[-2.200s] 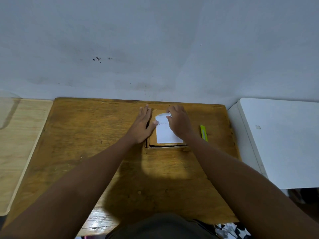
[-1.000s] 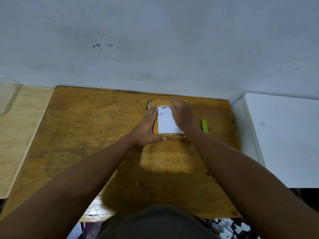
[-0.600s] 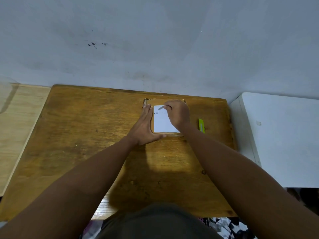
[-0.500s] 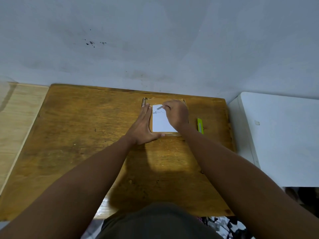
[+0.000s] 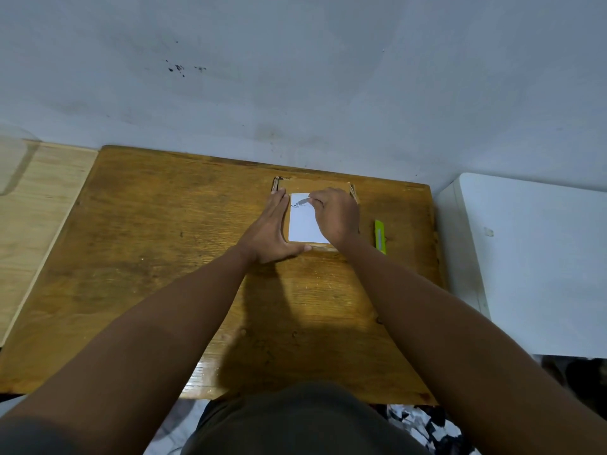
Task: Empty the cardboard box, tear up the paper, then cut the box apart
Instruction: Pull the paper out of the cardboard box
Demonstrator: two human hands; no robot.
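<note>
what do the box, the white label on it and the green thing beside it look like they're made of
Box: brown corrugated cardboard, matte; layered edges show at its far corners.
White label: thin paper, likely a sticker, one corner peeling up.
Green cutter: probably smooth plastic, bright lime casing; too small to confirm.

Wooden table [image 5: 138,244]; white cabinet [image 5: 538,257] beside it.

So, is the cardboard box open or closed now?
Closed, it seems: the cardboard box lies flat, white label on top, right hand peeling its corner.
</note>
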